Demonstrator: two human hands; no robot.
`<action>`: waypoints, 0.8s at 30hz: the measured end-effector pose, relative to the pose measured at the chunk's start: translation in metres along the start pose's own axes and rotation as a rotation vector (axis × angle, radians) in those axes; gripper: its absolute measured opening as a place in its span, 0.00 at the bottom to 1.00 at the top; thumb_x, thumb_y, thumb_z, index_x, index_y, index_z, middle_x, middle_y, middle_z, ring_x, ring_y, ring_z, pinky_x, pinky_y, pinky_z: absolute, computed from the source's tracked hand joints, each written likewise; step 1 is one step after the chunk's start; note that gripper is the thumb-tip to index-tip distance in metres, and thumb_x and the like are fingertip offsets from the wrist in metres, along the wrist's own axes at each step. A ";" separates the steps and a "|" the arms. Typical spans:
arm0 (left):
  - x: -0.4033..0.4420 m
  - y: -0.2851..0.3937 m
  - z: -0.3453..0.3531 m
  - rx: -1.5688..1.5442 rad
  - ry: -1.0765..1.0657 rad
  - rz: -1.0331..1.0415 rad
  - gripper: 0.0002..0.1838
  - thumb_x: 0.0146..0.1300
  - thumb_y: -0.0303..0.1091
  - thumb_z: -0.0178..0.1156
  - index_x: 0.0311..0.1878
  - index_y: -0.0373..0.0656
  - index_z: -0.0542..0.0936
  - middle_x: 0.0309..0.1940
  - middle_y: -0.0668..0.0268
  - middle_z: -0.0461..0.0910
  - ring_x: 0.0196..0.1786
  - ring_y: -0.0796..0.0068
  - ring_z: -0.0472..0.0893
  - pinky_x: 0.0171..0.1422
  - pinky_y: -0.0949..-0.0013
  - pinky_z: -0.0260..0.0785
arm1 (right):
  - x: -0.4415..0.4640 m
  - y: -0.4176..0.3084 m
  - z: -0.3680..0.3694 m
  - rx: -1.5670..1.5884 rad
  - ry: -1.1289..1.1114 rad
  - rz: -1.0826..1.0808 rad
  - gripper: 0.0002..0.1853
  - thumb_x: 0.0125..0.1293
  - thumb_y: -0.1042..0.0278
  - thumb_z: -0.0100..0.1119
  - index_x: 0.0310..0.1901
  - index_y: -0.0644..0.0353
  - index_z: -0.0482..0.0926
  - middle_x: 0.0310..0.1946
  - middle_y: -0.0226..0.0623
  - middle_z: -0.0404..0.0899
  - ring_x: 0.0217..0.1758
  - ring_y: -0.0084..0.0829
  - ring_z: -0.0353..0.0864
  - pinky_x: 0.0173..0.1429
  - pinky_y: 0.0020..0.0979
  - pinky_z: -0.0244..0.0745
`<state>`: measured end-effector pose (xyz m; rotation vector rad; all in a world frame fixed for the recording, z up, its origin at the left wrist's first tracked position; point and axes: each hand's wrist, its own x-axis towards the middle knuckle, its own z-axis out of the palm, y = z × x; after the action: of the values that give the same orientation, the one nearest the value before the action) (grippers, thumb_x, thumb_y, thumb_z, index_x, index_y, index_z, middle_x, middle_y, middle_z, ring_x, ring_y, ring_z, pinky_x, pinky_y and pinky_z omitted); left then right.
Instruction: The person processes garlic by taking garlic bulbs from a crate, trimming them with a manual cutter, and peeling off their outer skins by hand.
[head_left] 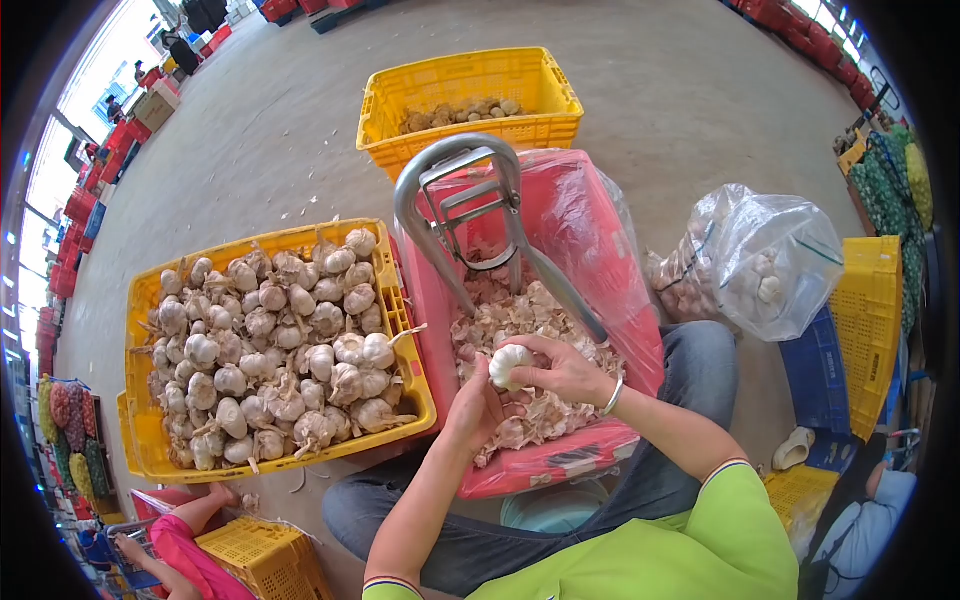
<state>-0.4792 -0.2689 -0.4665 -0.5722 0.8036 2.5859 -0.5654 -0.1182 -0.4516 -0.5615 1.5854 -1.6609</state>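
A clean white garlic bulb [510, 366] is held between my hands over a pink crate [425, 320] of loose garlic skins [530, 315]. My right hand [565, 368] pinches the bulb from the right, its thumb and fingers closed around it. Against the bulb's left side, my left hand [476, 408] is curled, its fingers partly hidden beneath. A bent grey metal tube frame with a hinged clamp [475, 190] stands in the pink crate, just beyond my hands. Left of it, unpeeled garlic bulbs [270, 350] with dry stalks fill a yellow crate [285, 467].
Another yellow crate [470, 65] with some brownish bulbs stands ahead. Clear plastic bags of garlic [750, 265] lie at the right, near stacked yellow and blue crates [865, 330]. A pale green basin [555, 510] sits below the pink crate. Other people appear at both lower edges.
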 end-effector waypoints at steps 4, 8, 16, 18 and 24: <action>0.002 -0.004 -0.002 0.151 -0.056 0.055 0.25 0.69 0.55 0.36 0.58 0.47 0.63 0.42 0.62 0.76 0.38 0.72 0.78 0.38 0.71 0.72 | 0.000 0.004 0.002 0.044 0.029 0.024 0.18 0.66 0.60 0.53 0.53 0.59 0.72 0.42 0.31 0.76 0.45 0.20 0.74 0.49 0.25 0.72; -0.003 -0.008 0.008 0.234 -0.077 0.084 0.25 0.69 0.55 0.38 0.60 0.47 0.60 0.43 0.60 0.76 0.39 0.73 0.77 0.39 0.72 0.72 | 0.001 0.012 0.002 0.044 0.044 0.005 0.20 0.71 0.54 0.42 0.52 0.61 0.74 0.44 0.32 0.76 0.45 0.21 0.74 0.51 0.25 0.71; 0.000 -0.005 -0.002 0.076 -0.174 0.049 0.25 0.69 0.52 0.42 0.62 0.49 0.59 0.45 0.61 0.76 0.40 0.74 0.78 0.40 0.73 0.72 | 0.002 0.017 -0.002 0.121 0.099 0.055 0.20 0.71 0.53 0.40 0.50 0.61 0.74 0.39 0.30 0.77 0.41 0.19 0.74 0.45 0.22 0.71; 0.000 -0.004 -0.003 0.049 -0.179 0.052 0.24 0.69 0.50 0.43 0.63 0.50 0.58 0.46 0.61 0.75 0.41 0.74 0.78 0.40 0.72 0.73 | -0.001 0.007 0.000 0.108 0.148 0.051 0.20 0.71 0.53 0.41 0.49 0.60 0.75 0.37 0.29 0.77 0.39 0.17 0.73 0.41 0.20 0.71; -0.002 -0.003 0.001 0.038 -0.167 0.078 0.26 0.69 0.47 0.43 0.67 0.51 0.54 0.50 0.61 0.73 0.43 0.71 0.78 0.42 0.72 0.74 | 0.002 0.010 -0.007 0.132 0.135 0.105 0.18 0.69 0.54 0.47 0.49 0.58 0.76 0.31 0.26 0.76 0.29 0.14 0.72 0.32 0.19 0.70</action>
<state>-0.4766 -0.2668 -0.4664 -0.3149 0.8314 2.6403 -0.5695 -0.1151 -0.4624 -0.2990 1.5581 -1.7387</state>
